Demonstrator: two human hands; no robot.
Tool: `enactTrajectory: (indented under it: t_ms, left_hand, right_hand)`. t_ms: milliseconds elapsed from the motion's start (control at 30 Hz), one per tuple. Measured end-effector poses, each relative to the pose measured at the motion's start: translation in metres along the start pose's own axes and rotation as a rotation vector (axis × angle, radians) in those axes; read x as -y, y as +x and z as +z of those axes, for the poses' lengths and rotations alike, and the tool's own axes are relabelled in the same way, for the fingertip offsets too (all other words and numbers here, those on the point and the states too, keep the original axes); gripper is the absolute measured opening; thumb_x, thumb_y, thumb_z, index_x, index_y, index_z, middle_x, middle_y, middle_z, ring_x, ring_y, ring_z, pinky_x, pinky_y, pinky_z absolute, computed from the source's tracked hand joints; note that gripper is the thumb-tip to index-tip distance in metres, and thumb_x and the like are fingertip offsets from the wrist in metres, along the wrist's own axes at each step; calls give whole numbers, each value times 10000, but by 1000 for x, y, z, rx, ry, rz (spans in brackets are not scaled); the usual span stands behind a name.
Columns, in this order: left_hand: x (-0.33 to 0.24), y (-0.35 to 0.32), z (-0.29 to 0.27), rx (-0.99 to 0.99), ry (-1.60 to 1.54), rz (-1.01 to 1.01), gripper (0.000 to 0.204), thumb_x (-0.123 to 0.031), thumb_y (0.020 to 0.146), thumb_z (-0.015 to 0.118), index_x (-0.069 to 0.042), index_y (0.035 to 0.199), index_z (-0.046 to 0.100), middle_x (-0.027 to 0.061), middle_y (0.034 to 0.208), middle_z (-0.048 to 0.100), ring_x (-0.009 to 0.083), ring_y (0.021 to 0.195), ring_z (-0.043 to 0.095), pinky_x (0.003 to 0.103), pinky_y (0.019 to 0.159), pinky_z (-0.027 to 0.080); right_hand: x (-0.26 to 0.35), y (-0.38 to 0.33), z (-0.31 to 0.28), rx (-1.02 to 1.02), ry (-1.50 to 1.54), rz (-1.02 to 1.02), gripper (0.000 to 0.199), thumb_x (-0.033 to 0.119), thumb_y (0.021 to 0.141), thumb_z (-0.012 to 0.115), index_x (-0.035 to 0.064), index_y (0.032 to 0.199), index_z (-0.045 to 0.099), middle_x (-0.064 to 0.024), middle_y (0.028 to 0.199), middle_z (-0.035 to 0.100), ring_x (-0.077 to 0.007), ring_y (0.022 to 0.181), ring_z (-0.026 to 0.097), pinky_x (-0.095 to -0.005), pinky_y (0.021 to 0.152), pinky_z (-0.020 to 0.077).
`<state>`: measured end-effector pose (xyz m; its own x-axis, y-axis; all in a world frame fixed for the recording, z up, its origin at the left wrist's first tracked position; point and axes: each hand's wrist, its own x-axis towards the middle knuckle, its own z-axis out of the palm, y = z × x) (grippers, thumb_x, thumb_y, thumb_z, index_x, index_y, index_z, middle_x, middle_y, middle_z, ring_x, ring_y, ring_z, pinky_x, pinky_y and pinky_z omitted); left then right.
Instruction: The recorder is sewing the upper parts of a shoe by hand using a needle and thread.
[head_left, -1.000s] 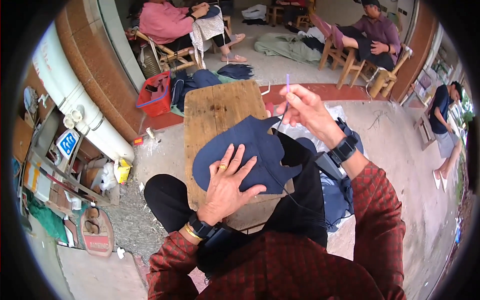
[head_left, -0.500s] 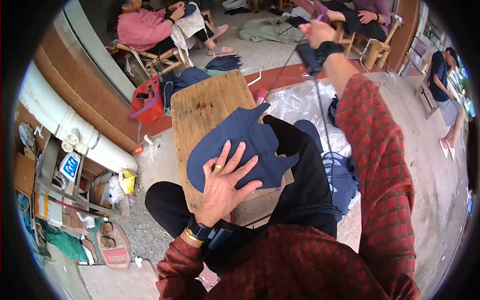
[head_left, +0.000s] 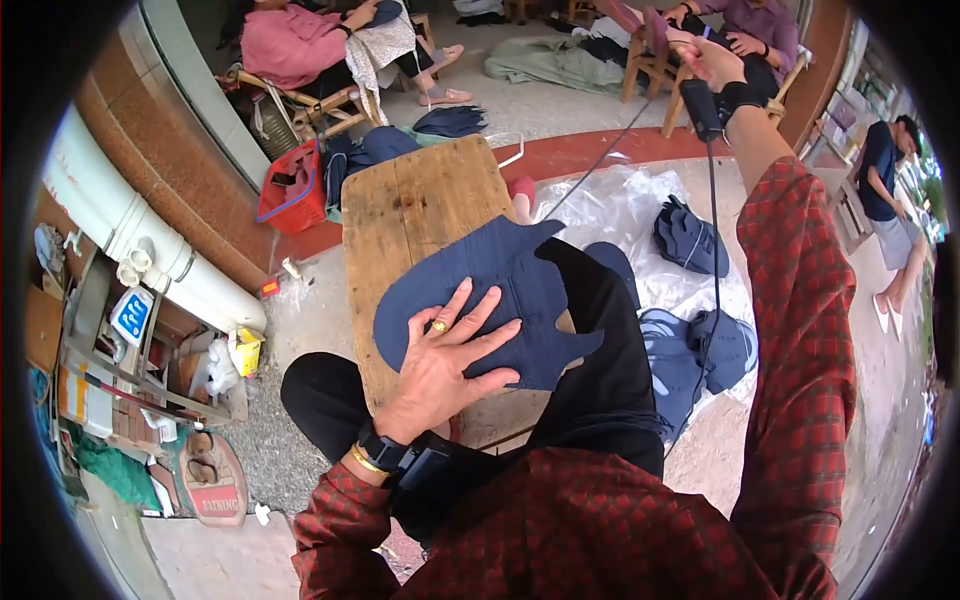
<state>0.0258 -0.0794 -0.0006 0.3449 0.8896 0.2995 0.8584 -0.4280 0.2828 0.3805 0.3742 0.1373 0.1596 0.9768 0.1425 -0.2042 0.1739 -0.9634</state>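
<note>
A navy cloth piece (head_left: pixel 520 300), rounded at one end and cut into pointed tabs at the other, lies across a small wooden table (head_left: pixel 400 200) and my thigh. My left hand (head_left: pixel 450 355) rests flat on it, fingers spread, a gold ring on one finger. Far up to the right, my right hand (head_left: pixel 712 66) is raised on a stretched arm with its fingers pinched together. A dark thread (head_left: pixel 610 152) runs taut from the cloth's tabbed end toward those fingers. A needle, if there is one, cannot be made out. A black device (head_left: pixel 702 108) sits at my right wrist, its cable hanging down.
Plastic sheeting (head_left: pixel 625 195) right of my knee carries navy cloth bundles (head_left: pixel 690 240). A red basket (head_left: pixel 292 190) stands behind the table's left side. Two people sit working ahead, and a person (head_left: pixel 885 190) is at the far right. A cluttered shelf and slippers (head_left: pixel 212 490) lie left.
My right hand has moved further right and slightly down, with the thread stretched longer. My left hand stays flat on the cloth. The view has shifted slightly.
</note>
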Motion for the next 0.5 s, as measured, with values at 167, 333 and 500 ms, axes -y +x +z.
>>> enactTrajectory:
  t_ms: [167,333,500]
  left_hand:
    - [3,11,1,19,-99,124,614,-435,768,836,-238,1333,699,40,1602,454,284,1530,321,464,1149,245]
    - [6,11,0,51,-95,146,618,-451,778,823,-250,1348,690,30,1616,433,283,1537,307,464,1160,241]
    - [3,16,0,60,-113,157,611,-467,795,807,-245,1351,685,31,1617,431,281,1538,304,467,1170,235]
  right_hand:
    - [38,-27,-48,-108,34,-269,187,113,991,647,-43,1092,635,-114,930,710,-228,818,755,-258,682,632]
    - [51,-11,-68,-242,10,-441,200,88,975,670,-77,1080,628,-168,936,708,-294,805,755,-298,712,659]
    - [37,-5,-71,8,58,-399,242,104,996,651,-68,1165,640,-144,969,714,-253,872,747,-265,733,633]
